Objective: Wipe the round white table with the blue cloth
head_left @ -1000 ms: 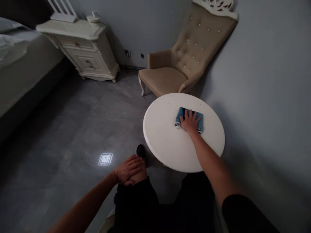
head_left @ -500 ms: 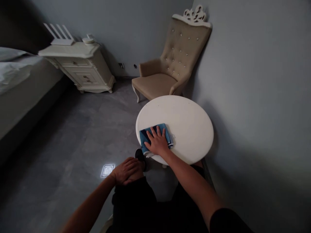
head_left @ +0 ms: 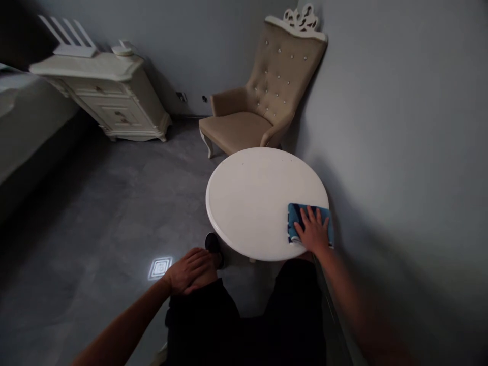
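Observation:
My right hand (head_left: 314,230) lies flat with spread fingers on a folded blue cloth (head_left: 293,215), pressing it against the tabletop. The cloth has dark navy patches and a white edge. It rests at the right front rim of a round white table (head_left: 251,203), partly over the edge. My left hand (head_left: 190,271) is draped over my left knee, fingers extended and holding nothing.
A tan tufted armchair (head_left: 240,127) with white carved trim stands behind the table. At the back left, a white nightstand (head_left: 118,109) carries a white router (head_left: 75,50) and a small round device (head_left: 122,51). A bed (head_left: 30,117) is at far left; a grey wall (head_left: 400,127) rises close on the right.
My right hand has slid the cloth across the tabletop from the left front to the right front edge. My left hand stays on the knee. The view has shifted slightly.

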`<state>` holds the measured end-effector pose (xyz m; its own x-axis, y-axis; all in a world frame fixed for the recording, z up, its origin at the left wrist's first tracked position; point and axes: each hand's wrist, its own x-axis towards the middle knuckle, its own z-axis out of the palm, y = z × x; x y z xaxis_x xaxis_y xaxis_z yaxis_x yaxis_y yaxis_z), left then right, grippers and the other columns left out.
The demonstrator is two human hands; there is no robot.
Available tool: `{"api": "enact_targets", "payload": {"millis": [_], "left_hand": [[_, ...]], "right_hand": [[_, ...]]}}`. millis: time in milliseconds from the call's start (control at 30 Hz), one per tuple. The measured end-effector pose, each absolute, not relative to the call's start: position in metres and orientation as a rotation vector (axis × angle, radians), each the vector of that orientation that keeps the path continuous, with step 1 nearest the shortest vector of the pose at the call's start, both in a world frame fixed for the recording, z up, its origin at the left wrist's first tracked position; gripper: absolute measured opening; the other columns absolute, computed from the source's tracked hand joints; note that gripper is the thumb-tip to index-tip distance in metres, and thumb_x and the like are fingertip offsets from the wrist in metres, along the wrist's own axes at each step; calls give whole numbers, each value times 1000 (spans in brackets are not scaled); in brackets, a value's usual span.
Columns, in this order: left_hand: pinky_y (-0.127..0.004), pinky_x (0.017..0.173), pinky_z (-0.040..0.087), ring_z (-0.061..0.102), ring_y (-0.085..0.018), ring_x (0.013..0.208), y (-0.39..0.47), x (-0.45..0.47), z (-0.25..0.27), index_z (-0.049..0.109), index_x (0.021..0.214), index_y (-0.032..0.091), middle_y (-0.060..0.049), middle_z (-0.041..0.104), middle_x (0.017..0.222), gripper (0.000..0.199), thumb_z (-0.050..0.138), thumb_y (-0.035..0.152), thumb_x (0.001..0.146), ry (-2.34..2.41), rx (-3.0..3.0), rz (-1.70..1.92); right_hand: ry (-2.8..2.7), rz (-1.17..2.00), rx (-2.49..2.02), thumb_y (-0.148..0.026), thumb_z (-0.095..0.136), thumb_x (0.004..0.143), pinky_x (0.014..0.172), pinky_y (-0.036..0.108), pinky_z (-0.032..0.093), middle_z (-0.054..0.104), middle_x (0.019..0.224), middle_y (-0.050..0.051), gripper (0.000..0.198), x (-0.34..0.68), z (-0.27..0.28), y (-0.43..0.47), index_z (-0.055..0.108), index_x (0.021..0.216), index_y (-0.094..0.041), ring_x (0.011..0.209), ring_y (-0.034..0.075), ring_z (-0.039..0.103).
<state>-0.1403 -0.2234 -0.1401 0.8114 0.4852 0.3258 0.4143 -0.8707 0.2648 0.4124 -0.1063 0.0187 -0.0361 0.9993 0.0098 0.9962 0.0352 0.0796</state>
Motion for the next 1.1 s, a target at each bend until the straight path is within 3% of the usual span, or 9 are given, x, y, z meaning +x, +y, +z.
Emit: {"api": "enact_targets", "payload": {"millis": [233, 400, 600, 667, 733, 867, 1100], "left_hand": [[-67, 136, 33, 49, -42, 160, -225, -160, -146, 50, 174, 19, -18, 63, 167, 81, 56, 60, 104, 721, 2875, 540], [-67, 136, 35, 50, -42, 161, -222, -169, -140, 47, 177, 22, -18, 59, 171, 88, 53, 70, 104, 701, 2803, 490], [-68, 138, 31, 46, -43, 164, -222, -170, -133, 41, 179, 17, -20, 59, 172, 90, 51, 68, 105, 727, 2795, 438], [-68, 139, 30, 45, -43, 165, -222, -169, -133, 41, 179, 17, -20, 58, 172, 91, 51, 69, 105, 716, 2825, 443], [-67, 138, 31, 46, -43, 164, -222, -166, -133, 41, 179, 18, -20, 58, 172, 90, 52, 68, 105, 719, 2833, 454], [-66, 136, 35, 50, -41, 161, -221, -158, -132, 43, 178, 19, -19, 61, 169, 85, 51, 64, 106, 735, 2827, 497], [-65, 132, 40, 52, -41, 157, -217, -146, -133, 51, 173, 18, -20, 64, 165, 80, 55, 60, 105, 662, 2901, 525]], "right_hand": [[2042, 73, 2364, -66, 26, 117, 131, 87, 19, 21, 190, 15, 78, 438, 31, 57, 34, 182, -22, 172, 51, 19], [1983, 82, 2444, -67, 26, 118, 128, 84, 28, 25, 188, 21, 79, 437, 37, 160, 32, 182, -21, 167, 52, 29], [2032, 6, 2425, -63, 11, 120, 117, 60, 46, 35, 174, 39, 85, 440, 42, 219, 32, 179, -6, 148, 46, 55], [2056, 1, 2421, -63, 11, 120, 116, 58, 47, 37, 172, 40, 85, 442, 42, 218, 32, 179, -6, 147, 45, 56], [2067, 20, 2441, -65, 21, 120, 118, 63, 46, 38, 175, 35, 81, 445, 41, 205, 32, 180, -12, 149, 47, 54], [2018, 55, 2456, -66, 28, 119, 124, 80, 36, 29, 184, 27, 78, 452, 39, 150, 33, 181, -19, 163, 51, 38], [2135, 137, 2272, -62, 29, 115, 131, 87, 23, 20, 191, 14, 79, 448, 19, -47, 34, 183, -22, 174, 51, 16]]}}
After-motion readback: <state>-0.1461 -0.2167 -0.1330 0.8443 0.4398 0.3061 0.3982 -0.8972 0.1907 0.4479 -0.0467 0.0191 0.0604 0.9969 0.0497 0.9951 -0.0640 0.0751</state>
